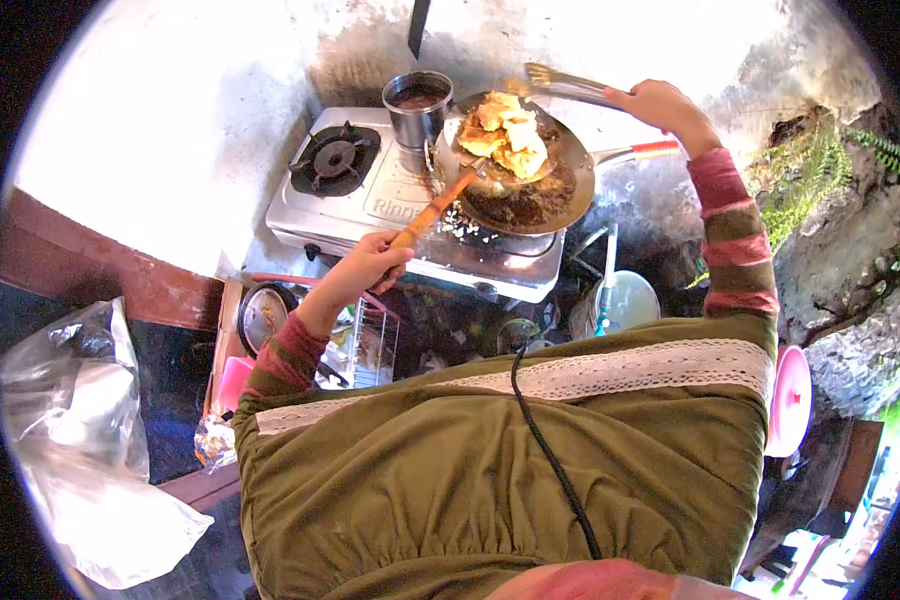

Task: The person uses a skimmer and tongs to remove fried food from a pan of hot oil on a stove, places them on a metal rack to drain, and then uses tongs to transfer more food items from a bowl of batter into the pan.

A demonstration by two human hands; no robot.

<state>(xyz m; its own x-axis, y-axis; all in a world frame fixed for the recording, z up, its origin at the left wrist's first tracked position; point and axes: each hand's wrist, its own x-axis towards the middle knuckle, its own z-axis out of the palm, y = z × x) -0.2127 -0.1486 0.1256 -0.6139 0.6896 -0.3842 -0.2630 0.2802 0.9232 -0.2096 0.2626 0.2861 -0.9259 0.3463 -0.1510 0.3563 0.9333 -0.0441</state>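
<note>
My left hand (367, 270) grips the wooden handle (436, 210) of a strainer or skimmer held over the frying pan. Golden fried pieces of food (508, 135) are heaped on it and hide most of its bowl. Below lies the wide pan (581, 187), with dark brown oil (521, 202) in it. Its red-gripped handle (654, 150) points right. In my right hand (664, 109) is a pair of metal tongs (577, 84), their tips over the pan's far side, near the food. Whether the tips hold anything is too blurred to tell.
Two-burner gas stove (360, 202) bears the pan on its right; its left burner (335, 156) is uncovered. A metal pot (418, 112) with dark liquid stands behind. White crumbs (461, 225) dot the stovetop. A wire rack (375, 337) and a bucket (630, 300) sit below the front edge.
</note>
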